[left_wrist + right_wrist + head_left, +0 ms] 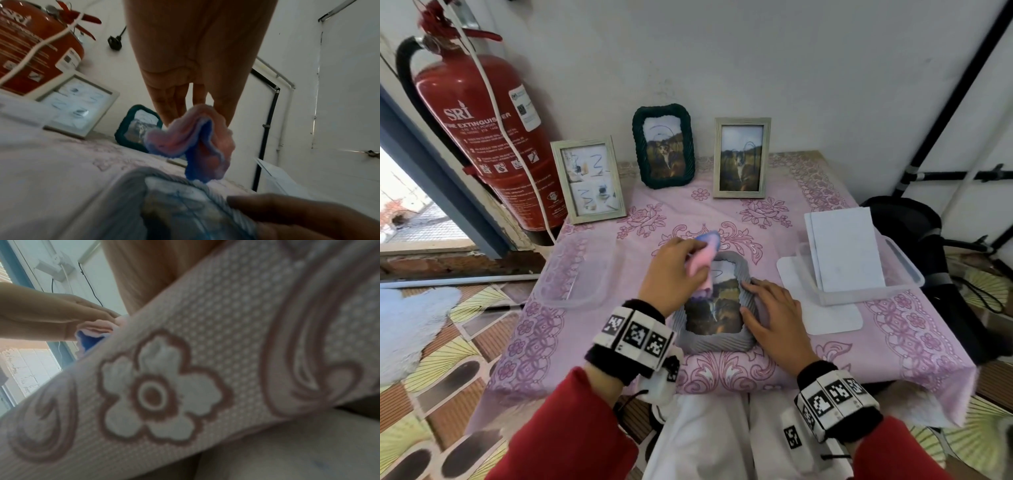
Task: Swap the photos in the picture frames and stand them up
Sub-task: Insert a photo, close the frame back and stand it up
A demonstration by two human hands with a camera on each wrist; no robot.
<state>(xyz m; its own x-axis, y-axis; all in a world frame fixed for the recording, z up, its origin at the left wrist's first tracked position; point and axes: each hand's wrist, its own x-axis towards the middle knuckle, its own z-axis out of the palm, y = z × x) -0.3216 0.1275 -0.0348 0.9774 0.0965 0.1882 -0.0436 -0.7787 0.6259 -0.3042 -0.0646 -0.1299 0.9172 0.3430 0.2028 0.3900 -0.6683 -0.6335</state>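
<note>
Three frames already stand at the back: the pale frame [588, 180], the dark green frame [663, 146] and the light frame [742, 158]. The grey frame [717, 301] lies flat, face up, near the table's front edge; we judge it the last to stand. Our left hand [671, 270] pinches a pink-and-blue cloth [703, 260] over it, our right hand [770, 315] presses with fingers spread. A pink floral tablecloth [893, 329] covers the table, a fire extinguisher [476, 137] hangs on the wall

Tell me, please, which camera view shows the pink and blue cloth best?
The left wrist view: the folded pink and blue cloth fills the middle, hanging from the left hand. The head view shows it small, partly hidden. The right wrist view shows only a corner.
</note>
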